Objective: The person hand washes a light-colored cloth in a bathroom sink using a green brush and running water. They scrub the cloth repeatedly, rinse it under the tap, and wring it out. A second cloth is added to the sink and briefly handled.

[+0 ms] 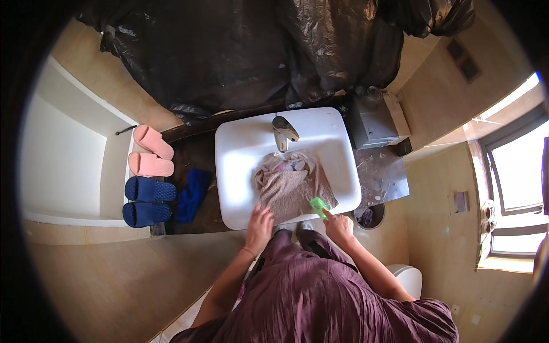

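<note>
A beige towel [289, 184] lies bunched in a white rectangular sink [240, 148], below a metal faucet [283, 130]. My left hand [259, 226] rests at the sink's front edge, fingers touching the towel's near corner. My right hand [338, 224] grips a small green object [318, 206], pressed against the towel's right side. My purple garment fills the lower part of the view.
A pair of pink slippers [151, 151] and a pair of dark blue slippers [147, 200] sit on the bathtub ledge at left. A blue cloth [193, 194] lies on the dark counter. A grey box [372, 123] stands right of the sink. Black plastic sheeting [257, 51] covers the wall.
</note>
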Action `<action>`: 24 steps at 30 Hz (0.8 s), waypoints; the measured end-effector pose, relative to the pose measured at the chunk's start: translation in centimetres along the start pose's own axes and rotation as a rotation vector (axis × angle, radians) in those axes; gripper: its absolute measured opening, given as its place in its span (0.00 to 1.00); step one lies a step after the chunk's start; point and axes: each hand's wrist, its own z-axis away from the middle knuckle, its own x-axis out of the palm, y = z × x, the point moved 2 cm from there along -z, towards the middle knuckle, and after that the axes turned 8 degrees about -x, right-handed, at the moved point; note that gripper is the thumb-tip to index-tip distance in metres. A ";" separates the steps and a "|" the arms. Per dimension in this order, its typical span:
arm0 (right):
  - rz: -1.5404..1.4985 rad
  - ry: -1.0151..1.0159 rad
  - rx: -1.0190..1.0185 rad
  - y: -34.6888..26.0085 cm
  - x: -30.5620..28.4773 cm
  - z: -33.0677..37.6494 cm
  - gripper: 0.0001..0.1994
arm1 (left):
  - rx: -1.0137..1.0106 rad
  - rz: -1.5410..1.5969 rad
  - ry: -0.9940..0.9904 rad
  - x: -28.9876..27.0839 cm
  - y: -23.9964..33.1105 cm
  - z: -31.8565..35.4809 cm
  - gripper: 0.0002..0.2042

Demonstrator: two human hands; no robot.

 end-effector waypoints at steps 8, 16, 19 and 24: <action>0.064 -0.168 0.036 1.4 1.9 -1.2 0.23 | 0.050 -0.261 -0.186 6.2 1.5 -0.1 0.29; 0.137 -0.004 0.113 3.2 1.8 -1.2 0.20 | 0.094 -0.201 -0.204 6.0 0.6 -0.3 0.27; 0.089 -0.066 -0.097 -0.9 2.6 -0.1 0.21 | 0.122 -0.156 -0.131 5.3 -0.3 -0.1 0.23; 0.072 0.085 0.149 5.5 0.2 -1.4 0.17 | 0.174 -0.114 -0.084 4.5 -0.8 -0.4 0.21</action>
